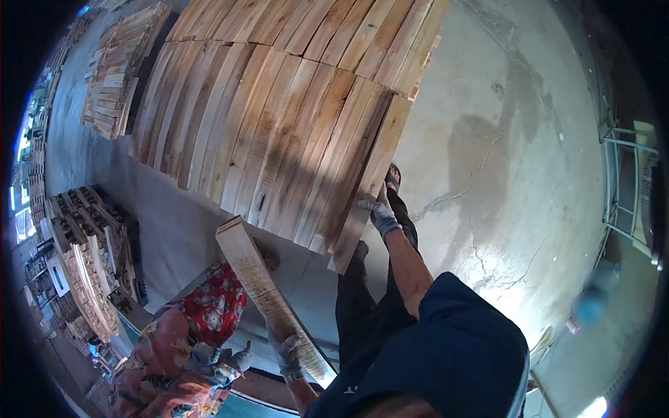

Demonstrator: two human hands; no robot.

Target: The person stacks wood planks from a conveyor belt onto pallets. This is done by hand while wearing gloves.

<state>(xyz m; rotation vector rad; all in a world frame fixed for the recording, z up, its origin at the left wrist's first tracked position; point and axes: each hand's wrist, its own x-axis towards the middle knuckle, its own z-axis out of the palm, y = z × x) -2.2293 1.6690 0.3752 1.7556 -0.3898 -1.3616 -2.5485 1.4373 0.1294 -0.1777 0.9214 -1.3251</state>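
My left hand [284,350], in a grey glove, grips the side of a long wooden board [268,285] with a rough, dark-streaked face. That board slants from the lower middle up toward the near edge of a large board stack [258,132]. Also gloved, my right hand [382,216] is closed around the edge of a pale wooden plank [380,164]. The plank lies along the right side of the stack, its near end jutting past the other boards. A narrow dark gap shows between it and its neighbour.
A co-worker in floral clothes [164,355] is at lower left, a gloved hand [240,359] near my board. Further wood stacks stand at left [90,258] and upper left [118,76]. Cracked concrete floor [516,174] lies right, with a metal frame [627,184] beyond.
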